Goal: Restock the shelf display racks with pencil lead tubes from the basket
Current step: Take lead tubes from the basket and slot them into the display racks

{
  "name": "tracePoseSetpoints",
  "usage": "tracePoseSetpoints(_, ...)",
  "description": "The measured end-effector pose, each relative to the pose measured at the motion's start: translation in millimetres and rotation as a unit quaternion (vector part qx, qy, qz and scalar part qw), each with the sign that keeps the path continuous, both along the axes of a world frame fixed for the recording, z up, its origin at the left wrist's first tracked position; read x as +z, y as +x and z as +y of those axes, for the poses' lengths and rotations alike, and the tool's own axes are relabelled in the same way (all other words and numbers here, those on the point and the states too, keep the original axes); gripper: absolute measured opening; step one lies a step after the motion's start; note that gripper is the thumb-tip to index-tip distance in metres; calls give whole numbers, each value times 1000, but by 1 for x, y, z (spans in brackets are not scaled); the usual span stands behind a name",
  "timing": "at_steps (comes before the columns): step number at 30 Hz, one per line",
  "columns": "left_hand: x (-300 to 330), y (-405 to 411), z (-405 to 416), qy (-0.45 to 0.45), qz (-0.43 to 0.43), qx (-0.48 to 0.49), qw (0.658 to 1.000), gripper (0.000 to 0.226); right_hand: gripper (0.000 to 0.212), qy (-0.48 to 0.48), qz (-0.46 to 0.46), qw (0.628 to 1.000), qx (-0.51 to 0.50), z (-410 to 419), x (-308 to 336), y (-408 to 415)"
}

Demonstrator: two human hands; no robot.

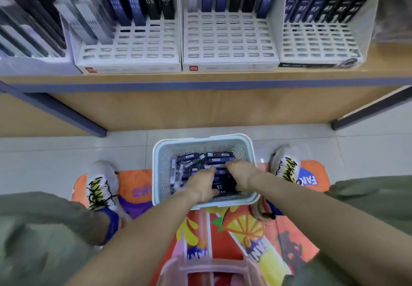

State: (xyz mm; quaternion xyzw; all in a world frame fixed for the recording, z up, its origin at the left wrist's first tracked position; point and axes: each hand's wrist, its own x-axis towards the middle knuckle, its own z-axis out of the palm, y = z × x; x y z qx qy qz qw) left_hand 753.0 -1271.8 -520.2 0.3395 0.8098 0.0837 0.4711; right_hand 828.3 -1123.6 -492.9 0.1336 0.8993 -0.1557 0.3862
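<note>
Landmark: basket (160, 163), pale, perforated, on the floor between the person's two shoes; every place below is given from it.

Tubes: lead tubes (196, 163) heaped loose inside the basket, flat dark and blue packs lying at all angles. Probably tipped in as bulk stock, so they need gathering before they will slot in upright.

Left hand: left hand (201, 182) down in the basket's near half, palm on the heap, fingers bent over the packs. Whether it has actually closed on any I cannot tell; motion blur.

Right hand: right hand (239, 172) beside the left, also in the basket, fingers curled down into the heap. Grip likewise unclear. Both hands in at once suggests scooping a bunch, not picking singles.

Racks: white slotted racks (230, 40) on the shelf (200, 78) above and beyond the basket. Stock stands only in the back rows; front slots bare.

Basket position: directly below the middle rack, likely to keep the lift short.

Mat: bright printed mat (236, 225) under the basket's near edge.

Progress: many slots unfilled, the basket well stocked; much left to do, by my reading.
</note>
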Motion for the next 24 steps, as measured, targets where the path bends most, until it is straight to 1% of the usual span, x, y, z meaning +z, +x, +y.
tracePoseSetpoints(4,-12,7,2,-29,-10,30,999,73,63,12,1,1000,29,-5,-18,-2)
tracePoseSetpoints(7,-18,9,3,-27,-4,66,997,79,59,22,-1,999,45,-7,-26,-1)
tracePoseSetpoints(10,-22,10,4,-32,-8,100,994,85,57,18,-7,999,36,-6,-30,-1)
tracePoseSetpoints(13,-27,10,3,-19,-18,140,990,76,61,4,-6,999,35,-4,-34,-4)
tracePoseSetpoints(15,-30,9,2,-7,-33,183,982,68,64,-1,-5,999,38,-4,-35,-6)
tracePoseSetpoints(20,-31,6,5,10,-97,299,949,44,67,-8,2,1000,30,-4,-40,-8)
tracePoseSetpoints(22,-31,5,6,12,-112,325,939,40,64,-14,2,999,31,-3,-40,-9)
tracePoseSetpoints(24,-31,3,5,26,-128,361,923,41,61,-21,5,999,32,-3,-42,-9)
